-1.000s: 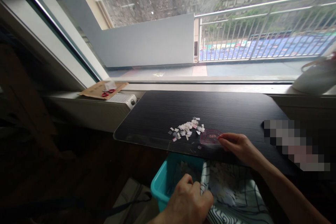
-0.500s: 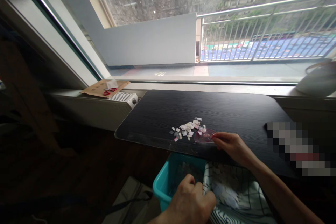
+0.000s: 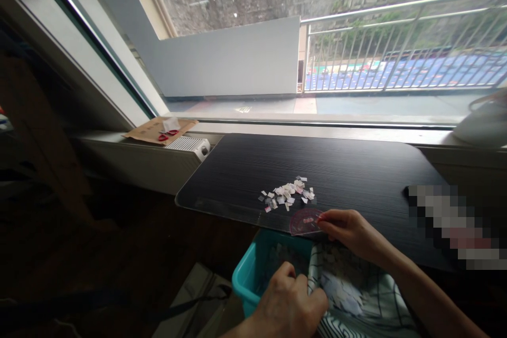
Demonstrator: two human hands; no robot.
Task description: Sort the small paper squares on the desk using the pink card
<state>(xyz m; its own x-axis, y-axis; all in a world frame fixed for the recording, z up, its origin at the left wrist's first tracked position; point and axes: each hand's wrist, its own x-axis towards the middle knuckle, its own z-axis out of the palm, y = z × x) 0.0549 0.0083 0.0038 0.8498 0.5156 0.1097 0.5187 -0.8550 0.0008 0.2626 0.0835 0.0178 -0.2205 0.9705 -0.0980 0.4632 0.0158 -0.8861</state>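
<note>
My right hand (image 3: 344, 229) pinches the corner of a see-through pink protractor (image 3: 304, 223), held flat at the front edge of the black table (image 3: 237, 169). Just behind the protractor lies a loose pile of small white paper pieces (image 3: 287, 191). Below the table edge, my left hand (image 3: 291, 296) is closed over the border between a teal bin (image 3: 243, 277) and a striped cloth bag (image 3: 390, 301). Its fingertips are hidden, but the cloth's edge runs into its grip. More paper scraps (image 3: 343, 288) fill the cloth bag, and some pale pieces lie in the bin.
Red-handled scissors (image 3: 169, 134) lie on a brown envelope (image 3: 142, 132) on the sill at left, by a white radiator (image 3: 188, 147). A blurred-out object (image 3: 447, 222) rests on the table's right side. A white container (image 3: 485, 121) stands on the sill at right.
My right hand has drawn the protractor toward me, away from the paper pile to the table's front edge. My left hand stays in place.
</note>
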